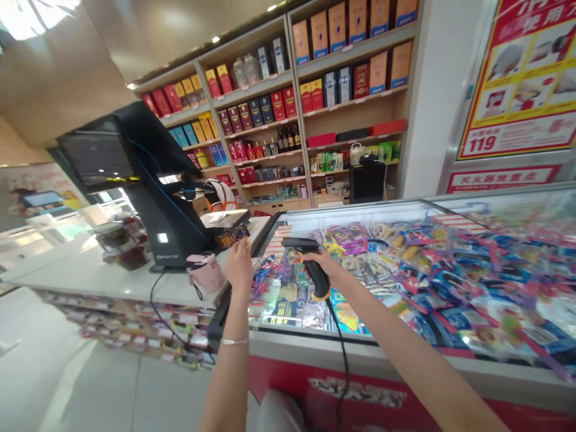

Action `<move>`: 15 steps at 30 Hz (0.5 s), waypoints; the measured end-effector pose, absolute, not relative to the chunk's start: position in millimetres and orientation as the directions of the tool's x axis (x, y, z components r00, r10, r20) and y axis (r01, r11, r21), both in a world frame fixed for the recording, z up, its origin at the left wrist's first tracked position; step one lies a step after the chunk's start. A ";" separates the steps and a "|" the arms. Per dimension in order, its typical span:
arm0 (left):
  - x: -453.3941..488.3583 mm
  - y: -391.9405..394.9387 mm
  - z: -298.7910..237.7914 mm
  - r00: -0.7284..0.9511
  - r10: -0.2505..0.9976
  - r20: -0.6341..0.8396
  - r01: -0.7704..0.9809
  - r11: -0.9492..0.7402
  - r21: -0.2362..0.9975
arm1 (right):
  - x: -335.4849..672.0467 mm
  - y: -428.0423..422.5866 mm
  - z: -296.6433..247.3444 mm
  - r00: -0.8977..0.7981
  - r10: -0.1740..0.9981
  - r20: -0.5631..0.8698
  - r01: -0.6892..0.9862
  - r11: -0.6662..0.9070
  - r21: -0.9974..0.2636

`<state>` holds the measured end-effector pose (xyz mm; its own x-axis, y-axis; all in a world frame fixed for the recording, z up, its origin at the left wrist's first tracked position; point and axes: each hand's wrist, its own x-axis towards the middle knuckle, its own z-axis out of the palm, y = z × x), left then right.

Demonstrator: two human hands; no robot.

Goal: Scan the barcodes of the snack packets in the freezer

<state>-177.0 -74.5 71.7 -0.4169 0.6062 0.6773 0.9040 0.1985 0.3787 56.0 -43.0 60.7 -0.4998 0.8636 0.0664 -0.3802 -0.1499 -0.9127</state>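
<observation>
My right hand (324,265) is wrapped round the grip of a black and yellow barcode scanner (317,276). Its head points left, towards my other hand, and a black cable (344,354) hangs from its base. Raised beside the counter, my left hand (239,263) has its fingers pinched together; a small yellowish bit shows at the tips, too small to name. Just behind those fingers is a dark, picture-printed surface (230,237); whether I hold it cannot be made out. A pink cup-like holder with a strap (206,273) stands left of my left hand.
Below the scanner lies a glass-topped freezer (405,207) full of packaged ice creams (454,270). On the white counter (112,288) stand a black checkout terminal (166,204) and stacked tubs (121,243). Shelves of boxes and bottles (265,114) line the back; a person is partly visible behind the terminal.
</observation>
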 end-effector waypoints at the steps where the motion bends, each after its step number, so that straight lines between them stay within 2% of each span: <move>1: -181.1 -76.2 59.3 -0.418 0.634 0.650 0.906 0.243 0.346 | 42.8 -41.1 53.2 -0.505 0.862 0.031 -0.386 -0.193 -0.902; 4: -187.7 -77.1 21.6 -0.356 0.752 0.555 0.935 0.277 0.223 | 10.3 -34.7 29.0 -0.488 0.871 -0.052 -0.409 -0.281 -0.868; 7: -187.5 -74.2 -5.3 -0.317 0.785 0.533 0.948 0.287 0.140 | -8.7 -31.3 9.2 -0.447 0.889 -0.100 -0.442 -0.317 -0.839; 12: -189.6 -67.2 -16.0 -0.275 0.819 0.504 0.961 0.210 0.182 | -13.3 -32.4 -4.2 -0.434 0.892 -0.126 -0.433 -0.329 -0.839; 15: -191.9 -65.2 -14.8 -0.255 0.774 0.579 0.963 0.147 0.227 | -10.4 -33.6 -4.7 -0.432 0.893 -0.127 -0.435 -0.330 -0.838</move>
<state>-191.9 -65.2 -14.8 -0.2550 0.7741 0.5794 0.9626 0.1468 0.2275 -10.4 -33.6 -4.7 -0.4322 0.8927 -0.1275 -0.4350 -0.3302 -0.8377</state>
